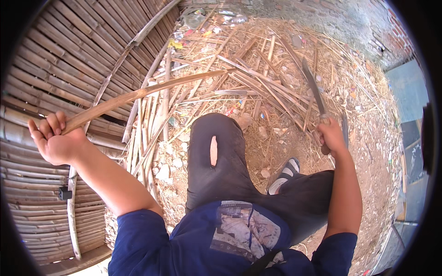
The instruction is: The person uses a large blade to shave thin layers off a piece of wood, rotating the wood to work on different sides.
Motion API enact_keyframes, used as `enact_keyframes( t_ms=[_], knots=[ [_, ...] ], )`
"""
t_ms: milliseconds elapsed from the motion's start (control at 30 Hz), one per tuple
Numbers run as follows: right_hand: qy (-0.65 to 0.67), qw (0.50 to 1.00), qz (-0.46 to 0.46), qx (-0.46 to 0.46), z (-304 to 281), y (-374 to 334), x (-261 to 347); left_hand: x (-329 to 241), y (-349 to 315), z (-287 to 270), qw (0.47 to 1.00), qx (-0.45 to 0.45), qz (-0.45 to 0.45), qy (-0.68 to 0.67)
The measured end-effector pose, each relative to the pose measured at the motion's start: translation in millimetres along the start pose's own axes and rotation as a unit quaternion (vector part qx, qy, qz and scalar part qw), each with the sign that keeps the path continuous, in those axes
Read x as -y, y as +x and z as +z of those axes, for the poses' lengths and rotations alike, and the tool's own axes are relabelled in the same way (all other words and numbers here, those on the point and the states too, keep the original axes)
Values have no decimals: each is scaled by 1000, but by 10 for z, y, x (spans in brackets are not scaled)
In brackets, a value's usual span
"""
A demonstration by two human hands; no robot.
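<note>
At the left, my left hand (57,138) grips the near end of a long split-bamboo strip (142,93), its fingers curled at the end. The strip slants up and away to the right, with its far end above the pile of bamboo pieces. On the right, my right hand (331,135) is closed round the handle of a machete (314,87). Its dark blade points up and away from me, apart from the bamboo strip. The handle's butt shows below my fist.
Loose bamboo strips (271,85) and straw litter the ground ahead, mixed with stones and scraps of rubbish. A bamboo-slat wall (69,60) rises close on the left. A plastered brick wall (350,23) stands at the back, with blue-grey panels (410,96) along the right.
</note>
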State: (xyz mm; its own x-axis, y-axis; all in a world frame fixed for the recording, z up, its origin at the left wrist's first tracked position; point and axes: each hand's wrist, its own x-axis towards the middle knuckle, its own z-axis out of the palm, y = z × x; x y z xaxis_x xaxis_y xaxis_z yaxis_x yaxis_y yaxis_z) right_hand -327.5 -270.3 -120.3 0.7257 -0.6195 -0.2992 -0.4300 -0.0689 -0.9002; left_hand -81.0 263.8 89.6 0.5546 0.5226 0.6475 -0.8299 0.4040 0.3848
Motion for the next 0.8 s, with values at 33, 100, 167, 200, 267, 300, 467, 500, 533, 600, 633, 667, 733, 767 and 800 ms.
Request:
enact_keyframes(
  t_ms=[33,100,167,200,267,300,467,500,533,600,633,667,733,767,800],
  knots=[
    [-9,1000,0,2,-116,-70,-16,-92,11,-210,997,-68,16,34],
    [-11,999,22,-34,-264,-193,-166,-224,113,-672,986,-161,10,42],
    [-7,997,47,-62,-393,-247,-306,-357,294,-1263,967,-245,4,63],
    [1,996,61,-72,-445,-245,-394,-413,320,-1430,955,-288,5,77],
    [21,991,86,-97,-463,-266,-458,-495,401,-1869,931,-356,16,77],
    [36,991,84,-102,-472,-256,-486,-547,488,-2181,914,-396,24,83],
    [83,986,98,-104,-523,-221,-555,-520,342,-3700,722,-605,58,331],
    [77,987,93,-104,-533,-229,-545,-327,60,-3671,604,-687,60,399],
    [68,987,90,-112,-604,-277,-544,-136,-343,-3736,602,-689,49,401],
    [62,989,75,-109,-577,-284,-537,-291,-1154,-4256,479,-664,-301,488],
    [57,991,65,-106,-524,-274,-525,-448,-1612,-4638,494,-576,-432,488],
    [51,992,57,-104,-481,-260,-521,-534,-2101,-4807,532,-526,-504,431],
    [42,994,34,-97,-422,-226,-517,-666,-2804,-4963,391,-484,-645,444],
    [33,995,22,-95,-408,-221,-510,-744,-3162,-4980,378,-338,-724,468],
    [30,994,24,-100,-405,-246,-489,-727,-3307,-4935,358,-243,-779,455]
  ],
)
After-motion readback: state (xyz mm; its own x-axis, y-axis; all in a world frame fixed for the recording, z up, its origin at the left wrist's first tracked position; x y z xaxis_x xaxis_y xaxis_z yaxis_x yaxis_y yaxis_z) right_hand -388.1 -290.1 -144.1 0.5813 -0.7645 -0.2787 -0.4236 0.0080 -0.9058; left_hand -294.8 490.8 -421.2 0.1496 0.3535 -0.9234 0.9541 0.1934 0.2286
